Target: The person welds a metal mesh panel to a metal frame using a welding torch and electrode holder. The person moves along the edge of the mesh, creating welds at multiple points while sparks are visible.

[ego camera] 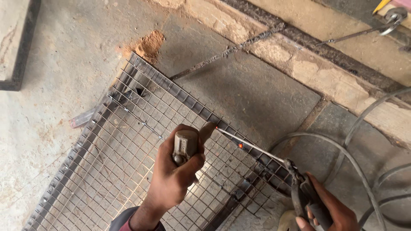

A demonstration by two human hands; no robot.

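A head-worn camera looks down at a square-celled grey wire mesh panel in a dark metal frame point(128, 141), lying flat on a grey concrete and stone-slab floor point(239, 85). The panel is the landmark here: it fills the lower left and middle of the view, with one corner pointing toward the top.

The person's left hand point(175, 171) rises from the bottom edge over the middle of the panel. Its fingers are wrapped tightly around a worn grey metal hammer-like tool point(188, 143), whose head sticks out above the fist toward the panel's right-hand frame edge.

The right hand point(332, 209) sits just off the panel's right-hand edge, at the lower right. It is closed around the dark handle of a welding electrode holder point(304, 192). A thin grey welding rod point(252, 145) is clamped in the holder and slants up and left over the panel's frame; its tip glows orange just beside the tool head, and a second small orange spot shows partway along the rod.

Grey cables point(355, 158) curve across the floor to the right of the panel. Beyond the panel's top corner lies a small heap of reddish-brown dirt point(150, 42), and a long thin metal bar point(231, 51) lies on the floor above the panel.
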